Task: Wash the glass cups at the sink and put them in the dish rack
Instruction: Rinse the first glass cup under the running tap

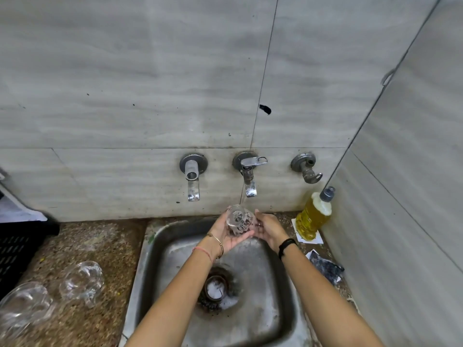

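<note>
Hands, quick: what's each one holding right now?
Left hand: holds the glass cup under the tap.
Right hand: against the cup's side; its grip cannot be told.
</note>
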A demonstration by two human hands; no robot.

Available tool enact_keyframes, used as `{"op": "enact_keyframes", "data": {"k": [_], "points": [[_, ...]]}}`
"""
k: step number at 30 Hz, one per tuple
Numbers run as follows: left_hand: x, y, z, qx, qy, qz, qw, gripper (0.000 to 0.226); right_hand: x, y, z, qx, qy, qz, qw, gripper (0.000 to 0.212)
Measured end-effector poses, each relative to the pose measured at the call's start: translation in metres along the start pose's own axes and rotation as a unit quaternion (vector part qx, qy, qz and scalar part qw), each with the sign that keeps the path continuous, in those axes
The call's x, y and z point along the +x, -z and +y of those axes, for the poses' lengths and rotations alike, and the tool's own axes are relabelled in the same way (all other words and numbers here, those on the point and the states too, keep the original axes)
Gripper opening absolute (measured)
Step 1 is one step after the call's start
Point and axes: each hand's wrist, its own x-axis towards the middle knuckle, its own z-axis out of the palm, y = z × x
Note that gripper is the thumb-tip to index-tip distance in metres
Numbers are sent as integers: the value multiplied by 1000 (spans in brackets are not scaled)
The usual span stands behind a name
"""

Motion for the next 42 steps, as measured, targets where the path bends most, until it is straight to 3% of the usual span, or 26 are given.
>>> {"op": "enact_keyframes", "data": {"k": [3,10,15,19,22,25,29,32,33,36,37,39,40,41,42], "points": [[-6,-4,7,12,-23,18,1000,48,-2,-5,-6,2,9,-29,1000,26],[-10,4,25,9,-28,7,1000,57,-7,-22,-24,3,63,-67,996,22],[-5,11,25,34,-6,9,999,67,-14,-25,-29,-140,156,-56,976,16],[4,14,21,40,-23,38,998,57,-14,-20,-21,-304,248,-123,912,19],[9,14,20,54,-81,38,995,49,-22,-19,-16,-336,244,-179,892,27],[13,11,20,44,-119,21,992,58,-23,-19,-23,-414,256,-198,851,28],[13,-3,26,11,-76,21,997,60,-15,-9,-25,-581,373,-173,703,29],[15,-9,28,15,-94,54,994,40,-23,-13,-24,-539,375,-134,742,28],[14,-9,28,7,-95,56,994,38,-23,-13,-26,-545,392,-129,730,31],[19,-8,30,13,-87,65,994,40,-16,-6,-25,-640,455,-136,604,40],[17,-8,30,16,-85,64,994,39,-15,-6,-24,-650,443,-138,602,34],[17,-8,27,6,-92,52,994,34,-23,-10,-23,-618,395,-124,669,29],[17,-6,26,-1,-96,46,994,31,-24,-13,-22,-611,382,-123,683,28],[17,-4,26,-6,-99,39,994,31,-26,-13,-23,-623,406,-118,658,27],[18,-1,26,-3,-99,33,995,32,-24,-10,-22,-654,446,-108,602,34]]}}
